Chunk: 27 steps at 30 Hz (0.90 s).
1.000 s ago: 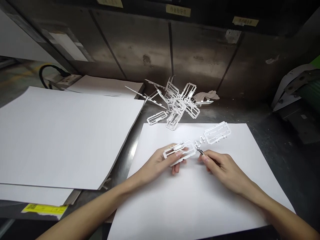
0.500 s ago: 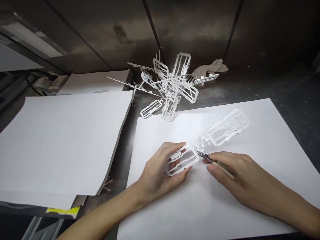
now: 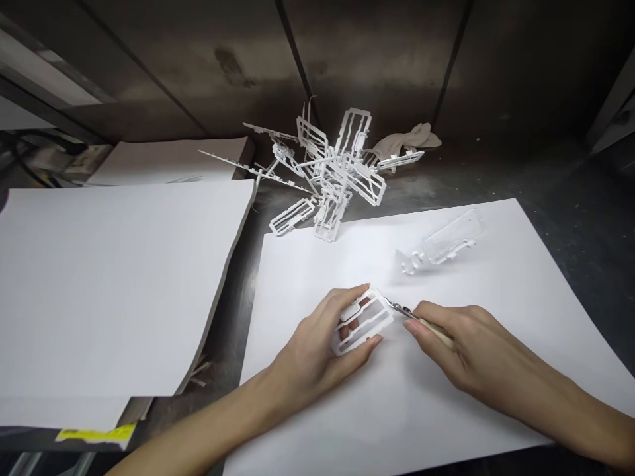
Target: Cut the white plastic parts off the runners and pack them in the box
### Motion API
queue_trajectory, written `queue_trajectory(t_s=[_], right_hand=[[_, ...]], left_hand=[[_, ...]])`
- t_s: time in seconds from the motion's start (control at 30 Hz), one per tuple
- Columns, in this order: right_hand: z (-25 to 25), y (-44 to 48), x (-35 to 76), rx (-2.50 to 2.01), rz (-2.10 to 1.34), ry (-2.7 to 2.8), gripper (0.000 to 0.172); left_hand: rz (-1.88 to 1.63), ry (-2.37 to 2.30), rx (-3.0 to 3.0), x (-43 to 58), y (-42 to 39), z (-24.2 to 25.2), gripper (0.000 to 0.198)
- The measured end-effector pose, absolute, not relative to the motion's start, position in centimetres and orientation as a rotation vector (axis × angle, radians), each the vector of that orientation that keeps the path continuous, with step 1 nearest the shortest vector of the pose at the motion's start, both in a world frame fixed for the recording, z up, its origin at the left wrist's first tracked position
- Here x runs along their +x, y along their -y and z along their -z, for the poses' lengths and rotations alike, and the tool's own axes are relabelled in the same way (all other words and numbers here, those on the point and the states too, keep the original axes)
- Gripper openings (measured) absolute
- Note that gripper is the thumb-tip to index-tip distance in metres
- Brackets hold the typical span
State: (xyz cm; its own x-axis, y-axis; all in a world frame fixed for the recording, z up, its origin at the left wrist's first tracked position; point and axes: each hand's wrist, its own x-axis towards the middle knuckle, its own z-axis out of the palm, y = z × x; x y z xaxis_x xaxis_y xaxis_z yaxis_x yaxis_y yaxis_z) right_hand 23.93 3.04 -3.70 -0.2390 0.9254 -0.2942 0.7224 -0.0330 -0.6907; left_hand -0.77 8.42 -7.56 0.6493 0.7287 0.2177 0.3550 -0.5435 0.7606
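My left hand (image 3: 317, 344) grips a small white plastic frame part (image 3: 364, 320) between thumb and fingers, just above a white sheet (image 3: 397, 410). My right hand (image 3: 456, 344) is closed round a thin cutting tool (image 3: 411, 314), whose metal tip touches the right edge of that frame. A second white frame piece (image 3: 444, 241), blurred by motion, lies loose on the sheet beyond my right hand.
A tangled pile of white plastic frames (image 3: 330, 175) sits at the back of the dark bench, with a crumpled cloth (image 3: 407, 139) behind it. Stacks of white sheets (image 3: 114, 277) cover the left side. A metal wall closes the back.
The frame piece that was joined to the one in my left hand has come apart and moved away to the upper right. The view has shifted closer and downward.
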Motion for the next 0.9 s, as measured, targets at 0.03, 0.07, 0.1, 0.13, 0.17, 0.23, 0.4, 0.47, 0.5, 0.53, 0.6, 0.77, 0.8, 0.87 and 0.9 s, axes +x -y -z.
queue_trajectory(t_s=[0.03,0.07,0.1,0.13,0.17,0.23,0.4,0.47,0.5,0.53,0.6,0.77,0.8,0.87,0.9], right_hand=[[3.4,-3.1,24.2,-1.731,-1.100,1.983,0.047],[3.2,-3.2,24.5,-1.707,-1.012,1.975,0.043],[3.0,-3.5,24.8,-1.687,-0.867,1.960,0.037],[3.1,-3.8,25.1,-1.674,-0.674,1.937,0.031],[3.3,-4.2,25.4,-1.672,-0.471,1.911,0.030],[4.3,-5.1,25.7,-1.706,-0.143,1.896,0.037],[7.0,-7.4,26.0,-1.800,0.100,2.152,0.014],[6.9,-7.6,26.2,-1.766,0.033,2.116,0.005],[6.5,-7.5,26.2,-1.729,-0.063,2.037,0.004],[6.0,-7.4,26.3,-1.673,-0.196,1.925,0.007],[4.9,-6.8,26.2,-1.528,-0.526,1.662,0.020],[3.8,-5.7,25.3,-1.197,-1.140,1.325,0.028],[3.9,-5.6,25.0,-1.149,-1.235,1.282,0.028],[4.3,-5.4,24.5,-1.071,-1.421,1.176,0.029],[4.4,-5.3,24.3,-1.042,-1.499,1.122,0.030]], left_hand=[[-0.675,-0.871,2.202,-0.9,-8.6,7.6,0.056],[-0.666,-0.930,2.248,-1.1,-8.8,7.7,0.053],[-0.664,-1.010,2.308,-1.4,-9.0,7.7,0.050],[-0.669,-1.112,2.376,-1.7,-9.3,7.8,0.049],[-0.670,-1.226,2.441,-2.0,-9.7,7.9,0.051],[-0.665,-1.405,2.539,-2.5,-10.2,8.1,0.066],[-0.739,-1.375,2.598,-2.5,-10.6,8.2,0.075],[-0.773,-1.315,2.581,-2.3,-10.4,8.2,0.068],[-0.790,-1.290,2.565,-2.2,-10.3,8.2,0.067],[-0.811,-1.262,2.551,-2.1,-10.3,8.1,0.067],[-0.857,-1.190,2.527,-2.0,-10.1,8.1,0.074],[-0.929,-0.957,2.445,-1.6,-9.8,7.9,0.105],[-0.925,-0.920,2.430,-1.5,-9.8,7.9,0.108],[-0.927,-0.862,2.430,-1.5,-9.8,7.9,0.106],[-0.933,-0.841,2.444,-1.5,-9.8,7.9,0.101]])
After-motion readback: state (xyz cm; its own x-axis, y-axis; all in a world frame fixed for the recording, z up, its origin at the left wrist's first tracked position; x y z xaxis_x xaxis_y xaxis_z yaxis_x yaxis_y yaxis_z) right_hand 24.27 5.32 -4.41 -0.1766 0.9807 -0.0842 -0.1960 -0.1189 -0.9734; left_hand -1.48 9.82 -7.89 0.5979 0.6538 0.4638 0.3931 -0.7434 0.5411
